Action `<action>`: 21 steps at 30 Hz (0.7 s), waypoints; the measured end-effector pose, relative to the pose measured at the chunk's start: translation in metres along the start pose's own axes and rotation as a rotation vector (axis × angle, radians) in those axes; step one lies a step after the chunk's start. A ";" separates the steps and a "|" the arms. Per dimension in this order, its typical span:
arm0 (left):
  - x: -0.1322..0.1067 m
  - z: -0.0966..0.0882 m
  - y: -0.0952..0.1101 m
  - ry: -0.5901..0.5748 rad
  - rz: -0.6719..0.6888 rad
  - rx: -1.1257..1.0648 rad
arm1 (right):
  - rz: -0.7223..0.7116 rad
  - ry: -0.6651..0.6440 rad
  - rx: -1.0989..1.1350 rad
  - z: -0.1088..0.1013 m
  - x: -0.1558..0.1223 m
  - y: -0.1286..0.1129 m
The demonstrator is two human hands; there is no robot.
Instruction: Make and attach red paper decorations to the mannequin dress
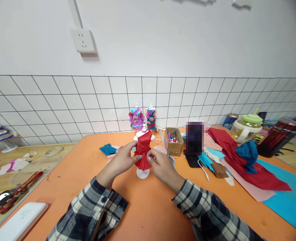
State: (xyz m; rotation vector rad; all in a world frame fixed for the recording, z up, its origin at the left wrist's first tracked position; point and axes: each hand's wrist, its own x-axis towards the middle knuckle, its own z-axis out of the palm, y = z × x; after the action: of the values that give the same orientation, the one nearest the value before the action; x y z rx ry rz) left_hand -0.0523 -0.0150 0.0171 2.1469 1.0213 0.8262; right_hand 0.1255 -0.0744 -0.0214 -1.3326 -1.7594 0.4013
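Note:
A miniature dress form in a red one-shoulder dress (143, 147) stands upright on its round white base (143, 173), in the middle of the table. My left hand (121, 160) is wrapped about the dress's left side, its thumb on the front near the gathered waist. From the right, my right hand (163, 164) pinches the red fabric at the waist between thumb and fingers. Below the waist the skirt flares in folds. Behind it stand two more small dressed forms, one in a purple ruffled dress (137, 119), the other in a dark blue flowered dress (151, 118).
A small cardboard box (174, 148) with scraps stands right of the forms, beside a phone on a stand (194, 139). Red fabric (248, 164) and blue sheets spread at the right, near a tumbler (278, 137) and a green-lidded jar (247, 125). A white power bank (24, 221) lies front left.

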 end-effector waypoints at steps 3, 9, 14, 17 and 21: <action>0.001 0.002 0.003 0.037 0.031 0.074 | 0.024 -0.028 0.050 -0.001 0.002 0.001; 0.000 -0.001 0.008 0.042 0.038 0.170 | 0.081 -0.046 0.156 0.002 0.004 0.004; 0.000 -0.002 0.005 0.040 0.032 0.187 | 0.162 -0.086 0.355 0.004 0.007 0.008; 0.000 -0.002 0.004 0.034 0.030 0.129 | 0.212 -0.105 0.452 0.004 0.009 0.009; -0.002 -0.001 0.004 -0.035 0.045 0.014 | 0.261 -0.132 0.560 0.005 0.010 0.010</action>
State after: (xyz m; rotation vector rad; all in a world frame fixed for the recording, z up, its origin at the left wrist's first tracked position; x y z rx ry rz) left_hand -0.0525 -0.0184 0.0204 2.1957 0.9664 0.8022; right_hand 0.1275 -0.0606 -0.0270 -1.1388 -1.4227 1.0622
